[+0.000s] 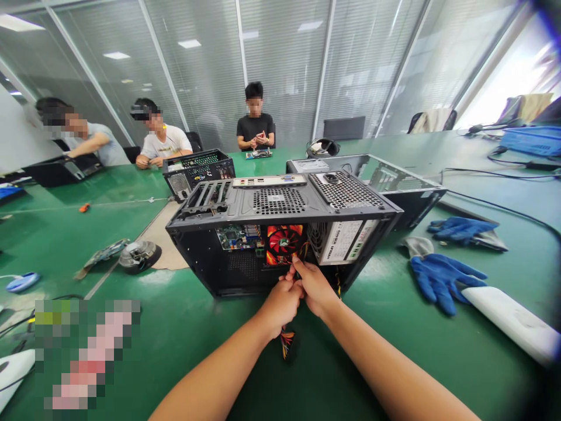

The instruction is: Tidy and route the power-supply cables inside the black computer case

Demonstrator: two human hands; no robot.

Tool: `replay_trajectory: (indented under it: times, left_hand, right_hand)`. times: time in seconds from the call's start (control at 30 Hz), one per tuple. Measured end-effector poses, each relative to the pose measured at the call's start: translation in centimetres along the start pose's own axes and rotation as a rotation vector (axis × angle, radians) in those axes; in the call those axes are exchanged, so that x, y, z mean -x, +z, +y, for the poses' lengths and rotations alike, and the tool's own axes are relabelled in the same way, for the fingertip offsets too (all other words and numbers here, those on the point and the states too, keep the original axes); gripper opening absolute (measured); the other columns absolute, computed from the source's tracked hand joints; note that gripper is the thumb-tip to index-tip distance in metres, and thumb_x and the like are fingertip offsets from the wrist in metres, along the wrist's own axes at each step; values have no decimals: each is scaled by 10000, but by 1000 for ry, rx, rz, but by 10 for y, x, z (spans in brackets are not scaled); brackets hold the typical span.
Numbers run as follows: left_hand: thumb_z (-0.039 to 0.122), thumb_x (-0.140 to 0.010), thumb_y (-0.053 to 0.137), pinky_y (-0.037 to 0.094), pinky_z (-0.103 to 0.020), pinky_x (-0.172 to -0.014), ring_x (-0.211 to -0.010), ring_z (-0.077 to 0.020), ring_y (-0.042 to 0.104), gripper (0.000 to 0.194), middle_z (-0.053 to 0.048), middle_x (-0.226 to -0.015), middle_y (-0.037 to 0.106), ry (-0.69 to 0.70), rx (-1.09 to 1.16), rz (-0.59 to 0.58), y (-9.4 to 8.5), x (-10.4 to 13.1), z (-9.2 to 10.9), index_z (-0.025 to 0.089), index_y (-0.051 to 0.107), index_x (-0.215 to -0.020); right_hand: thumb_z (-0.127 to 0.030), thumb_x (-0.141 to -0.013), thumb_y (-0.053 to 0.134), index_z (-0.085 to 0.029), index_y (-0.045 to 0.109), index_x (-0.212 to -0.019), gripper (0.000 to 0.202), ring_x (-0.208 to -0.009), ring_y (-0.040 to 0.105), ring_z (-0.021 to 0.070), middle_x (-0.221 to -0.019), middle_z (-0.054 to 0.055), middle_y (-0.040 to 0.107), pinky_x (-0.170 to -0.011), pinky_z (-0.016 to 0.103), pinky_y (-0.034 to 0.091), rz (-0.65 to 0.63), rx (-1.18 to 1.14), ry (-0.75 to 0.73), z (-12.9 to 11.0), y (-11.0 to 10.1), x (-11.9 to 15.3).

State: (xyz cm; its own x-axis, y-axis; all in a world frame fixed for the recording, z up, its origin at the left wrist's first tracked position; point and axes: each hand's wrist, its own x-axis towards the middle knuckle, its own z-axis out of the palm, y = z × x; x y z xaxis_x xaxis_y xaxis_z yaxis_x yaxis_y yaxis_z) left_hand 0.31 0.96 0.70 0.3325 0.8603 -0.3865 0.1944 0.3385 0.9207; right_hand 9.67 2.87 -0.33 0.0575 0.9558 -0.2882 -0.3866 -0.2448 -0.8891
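Note:
A black computer case (276, 213) lies in front of me with its open side towards me. Inside it are a red-and-black cooling fan (283, 242), a motherboard (239, 237) at the left and a power supply (348, 241) with a white label at the right. My left hand (281, 301) is closed around a bundle of cables (287, 344), whose multicoloured end hangs below the fist. My right hand (316, 285) touches the left one just in front of the fan, thumb and fingers pinched together. What lies between those fingertips is hidden.
Behind stands another open case (412, 184); a third case (199, 169) is at the left. Blue gloves (442, 278) and a white object (512, 321) lie at right. A round metal part (140, 256) rests at left. Several people sit across the green table (175, 356).

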Motion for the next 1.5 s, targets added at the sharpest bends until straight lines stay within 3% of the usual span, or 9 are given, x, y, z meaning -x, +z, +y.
replay_trajectory:
  times: [0.1,0.2,0.57,0.83,0.97,1.2,1.5]
  left_hand:
    - [364,-822,441,86,-185,-388,-348,-30,119,243,115,-453,213,-221,380,-194,-2,2,4,204,338,-670]
    - [360,-800,482,67,-171,-376,-337,-20,109,252,117,-444,222,-256,496,-253,-4,0,4,198,346,-663]
    - [275,-760,486,62,-166,-361,-322,-19,134,159,113,-441,249,-215,413,-108,3,0,0,193,383,-671]
    - [302,-770,481,75,-178,-354,-322,-24,151,174,111,-432,242,-126,305,-42,6,-3,-8,198,386,-669]
    - [297,-769,491,69,-169,-362,-320,-19,147,178,116,-434,235,-146,346,-64,5,-2,-6,198,376,-674]
    - [330,-781,498,69,-166,-361,-322,-12,119,233,116,-429,225,-274,525,-234,-2,-2,0,190,358,-657]
    - [338,-779,507,67,-160,-365,-323,-4,134,233,116,-447,249,-229,433,-141,3,2,3,188,369,-665]
  right_hand:
    - [-526,-709,608,-172,514,-621,377,-442,524,116,-515,8,555,-325,186,256,7,18,-2,0,0,-1]
    - [-518,-710,612,-169,520,-620,371,-412,487,97,-513,4,548,-321,183,254,14,24,0,2,-1,-3]
    - [-526,-689,629,-173,498,-629,382,-494,586,151,-485,-9,505,-307,171,203,11,-17,13,-4,2,2]
    - [-502,-702,623,-177,492,-612,362,-429,538,129,-470,-4,525,-315,183,219,13,-30,28,-1,0,0]
    - [-484,-722,607,-175,490,-603,351,-367,479,97,-467,-16,515,-306,184,213,26,-19,22,-1,1,0]
    - [-511,-717,603,-174,494,-601,373,-466,568,132,-492,-5,514,-301,173,247,36,19,1,-2,1,1]
    - [-514,-697,617,-181,481,-602,372,-520,599,160,-485,-7,496,-287,171,214,28,-13,14,-5,2,2]
